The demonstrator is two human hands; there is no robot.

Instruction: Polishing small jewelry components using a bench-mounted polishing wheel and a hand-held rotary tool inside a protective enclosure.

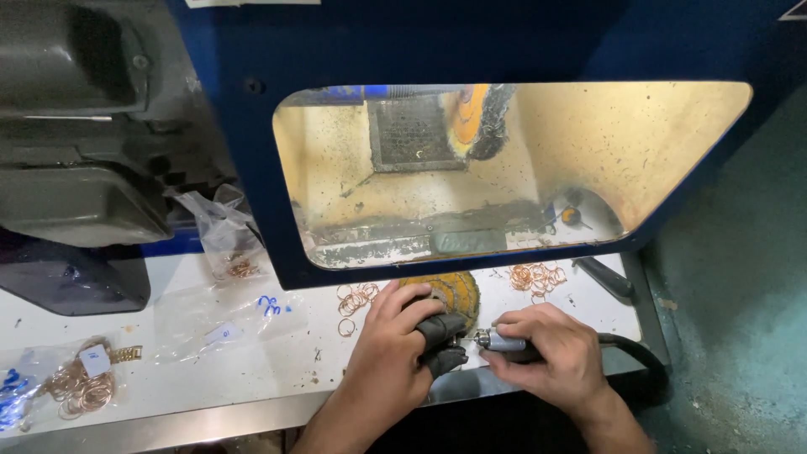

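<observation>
The left hand (388, 353) has dark covers on two fingertips (440, 329) and pinches something too small to see, near the front edge of the white bench (252, 370). The right hand (551, 349) is wrapped around a small rotary tool (498, 340), its tip pointing at those fingertips. I think it works best to keep both hands resting on the bench, touch lightly, and stay off the loose copper rings (357, 301).
</observation>
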